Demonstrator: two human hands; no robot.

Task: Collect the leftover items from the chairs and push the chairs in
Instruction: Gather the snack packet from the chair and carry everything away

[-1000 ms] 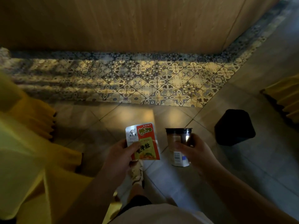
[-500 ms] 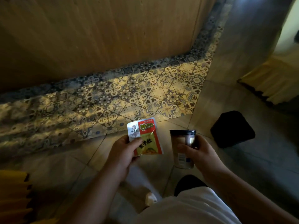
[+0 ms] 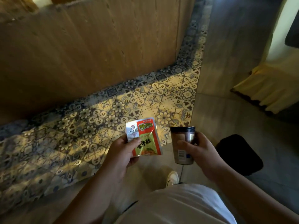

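I am gripping the snack packet point(image 3: 144, 137) in my left hand point(image 3: 124, 152) and the cup point(image 3: 182, 145) in my right hand point(image 3: 199, 151) (collecting looks done); no chairs are showing, so pushing them in remains.

The left hand point(image 3: 124, 152) covers the lower left corner of the red and green foil snack packet point(image 3: 145, 139). The right hand point(image 3: 200, 151) hides one side of the brown paper cup with dark rim point(image 3: 181, 143). The yellow pleated fabric point(image 3: 265, 88) and the dark panel point(image 3: 292, 29) are cut by the right edge. The white shoe point(image 3: 172, 177) is partly hidden.
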